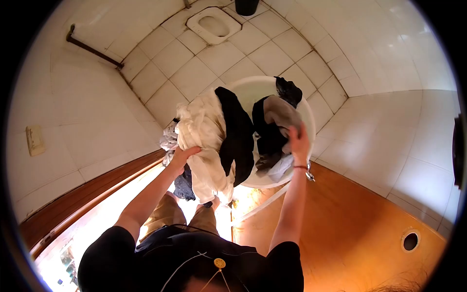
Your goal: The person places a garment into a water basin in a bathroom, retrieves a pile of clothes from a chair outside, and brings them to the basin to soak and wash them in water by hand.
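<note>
A bundle of cream cloth (202, 121) hangs at the centre, with my left hand (187, 155) closed on its left side. Black cloth (237, 131) lies against the bundle's right side, over the rim of a round white basin (310, 117). Inside the basin, my right hand (297, 141) is at the edge of a grey-brown garment (283, 113); its fingers are partly hidden against the fabric. Near them lie more dark pieces and a whitish one (281, 168). A black lacy piece (289, 91) drapes over the basin's upper right rim. Dark speckled cloth (184, 185) hangs below my left hand.
A squat toilet (214, 25) is set in the tiled floor at the top, beside a dark bin (246, 6). An orange-brown surface (350, 219) with a round hole (411, 240) lies at the lower right. A metal tap (310, 174) sits by the basin. A dark pipe (95, 51) runs along the left wall.
</note>
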The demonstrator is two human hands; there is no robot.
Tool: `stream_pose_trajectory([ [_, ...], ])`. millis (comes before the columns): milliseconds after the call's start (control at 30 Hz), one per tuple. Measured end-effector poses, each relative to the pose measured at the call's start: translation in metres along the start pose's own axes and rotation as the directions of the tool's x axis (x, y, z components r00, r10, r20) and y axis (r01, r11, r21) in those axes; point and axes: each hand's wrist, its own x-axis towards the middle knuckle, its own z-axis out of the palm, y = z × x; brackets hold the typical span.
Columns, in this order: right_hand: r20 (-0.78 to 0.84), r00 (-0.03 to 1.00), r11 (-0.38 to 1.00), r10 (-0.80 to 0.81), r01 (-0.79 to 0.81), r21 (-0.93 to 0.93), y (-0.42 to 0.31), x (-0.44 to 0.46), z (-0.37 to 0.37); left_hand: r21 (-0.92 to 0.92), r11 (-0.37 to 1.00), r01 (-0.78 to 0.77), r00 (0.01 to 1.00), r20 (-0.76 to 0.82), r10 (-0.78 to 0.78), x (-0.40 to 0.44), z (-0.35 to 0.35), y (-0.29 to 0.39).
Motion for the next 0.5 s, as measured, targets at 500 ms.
stream_pose_trajectory([
  [500, 0.31, 0.912, 0.747, 0.268, 0.007, -0.665, 0.147, 0.051, 0.2, -0.013, 1.0, -0.006, 1.0, 0.001, 0.006, 0.006, 0.0, -0.006],
])
